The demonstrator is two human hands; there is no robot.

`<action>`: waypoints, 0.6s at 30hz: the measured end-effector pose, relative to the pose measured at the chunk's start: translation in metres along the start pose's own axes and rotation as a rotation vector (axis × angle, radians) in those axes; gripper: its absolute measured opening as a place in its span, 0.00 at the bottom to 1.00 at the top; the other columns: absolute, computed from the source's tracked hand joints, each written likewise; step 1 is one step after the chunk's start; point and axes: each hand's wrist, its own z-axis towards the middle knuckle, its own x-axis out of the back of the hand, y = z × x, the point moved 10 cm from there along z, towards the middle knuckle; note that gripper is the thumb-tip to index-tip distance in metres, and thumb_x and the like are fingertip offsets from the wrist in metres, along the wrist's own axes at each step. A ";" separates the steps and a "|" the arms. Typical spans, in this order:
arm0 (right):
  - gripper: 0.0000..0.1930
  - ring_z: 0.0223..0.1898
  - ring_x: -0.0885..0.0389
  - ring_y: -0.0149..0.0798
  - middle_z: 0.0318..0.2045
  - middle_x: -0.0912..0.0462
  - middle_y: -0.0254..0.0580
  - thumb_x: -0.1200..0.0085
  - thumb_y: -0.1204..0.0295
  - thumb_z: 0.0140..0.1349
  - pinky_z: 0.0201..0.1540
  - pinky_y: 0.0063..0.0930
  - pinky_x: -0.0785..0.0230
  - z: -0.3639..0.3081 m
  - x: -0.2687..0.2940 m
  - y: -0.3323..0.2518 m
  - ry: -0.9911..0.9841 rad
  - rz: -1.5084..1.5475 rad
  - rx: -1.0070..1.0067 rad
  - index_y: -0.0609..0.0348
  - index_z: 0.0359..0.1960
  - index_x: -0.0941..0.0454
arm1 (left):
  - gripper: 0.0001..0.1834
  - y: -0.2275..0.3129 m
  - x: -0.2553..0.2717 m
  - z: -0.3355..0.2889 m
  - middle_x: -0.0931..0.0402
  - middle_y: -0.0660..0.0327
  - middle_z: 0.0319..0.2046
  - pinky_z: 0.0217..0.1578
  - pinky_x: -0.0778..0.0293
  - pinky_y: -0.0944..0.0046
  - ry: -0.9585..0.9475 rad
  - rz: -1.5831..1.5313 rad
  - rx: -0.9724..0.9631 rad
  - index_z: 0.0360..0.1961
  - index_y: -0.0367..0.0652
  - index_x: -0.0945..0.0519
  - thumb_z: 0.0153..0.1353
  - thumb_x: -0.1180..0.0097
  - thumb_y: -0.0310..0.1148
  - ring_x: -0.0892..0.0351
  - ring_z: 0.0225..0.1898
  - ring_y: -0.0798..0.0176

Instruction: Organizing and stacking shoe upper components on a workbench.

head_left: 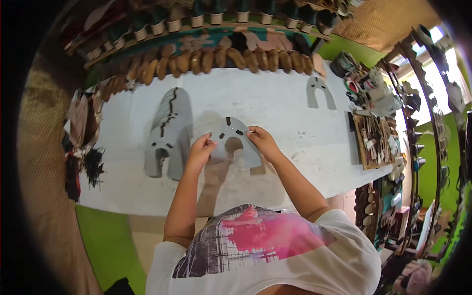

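Both my hands hold a grey U-shaped shoe upper piece point(231, 129) above the table, its rounded end away from me. It bears several dark patches near the curve. My left hand point(200, 148) pinches its left edge, the fingers closed. On the opposite edge my right hand point(263, 141) grips it between thumb and fingers. To the left, a long overlapping stack of similar grey shoe upper pieces point(182, 118) lies on the table, dark patches running along it. Another single grey upper piece point(315, 92) rests at the far right.
The white worktable point(275, 108) spans the view. Shoe lasts point(220, 57) line its far edge below a shelf of footwear point(243, 17). At right sit a tray of tools point(376, 140) and assorted supplies point(378, 93). Black strips point(92, 164) hang at the left edge.
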 end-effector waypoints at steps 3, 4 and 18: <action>0.15 0.31 0.32 0.24 0.30 0.27 0.31 0.52 0.70 0.58 0.34 0.18 0.38 -0.011 0.075 0.011 0.084 0.038 -0.098 0.61 0.46 0.30 | 0.22 -0.012 -0.078 0.022 0.28 0.67 0.31 0.25 0.33 0.72 -0.175 0.036 0.104 0.52 0.40 0.33 0.57 0.49 0.34 0.31 0.27 0.74; 0.16 0.33 0.32 0.25 0.32 0.27 0.32 0.52 0.72 0.56 0.38 0.18 0.38 -0.019 0.100 0.021 0.123 0.060 -0.188 0.63 0.47 0.30 | 0.21 -0.009 -0.106 0.024 0.28 0.67 0.32 0.25 0.33 0.71 -0.204 -0.017 0.139 0.52 0.40 0.32 0.57 0.50 0.34 0.30 0.27 0.74; 0.24 0.32 0.29 0.28 0.30 0.25 0.35 0.46 0.77 0.49 0.39 0.20 0.35 0.076 0.273 -0.017 0.277 -0.110 0.062 0.58 0.51 0.32 | 0.18 0.020 -0.247 0.182 0.31 0.66 0.24 0.14 0.40 0.72 -0.096 0.000 0.020 0.48 0.38 0.29 0.56 0.50 0.33 0.36 0.18 0.74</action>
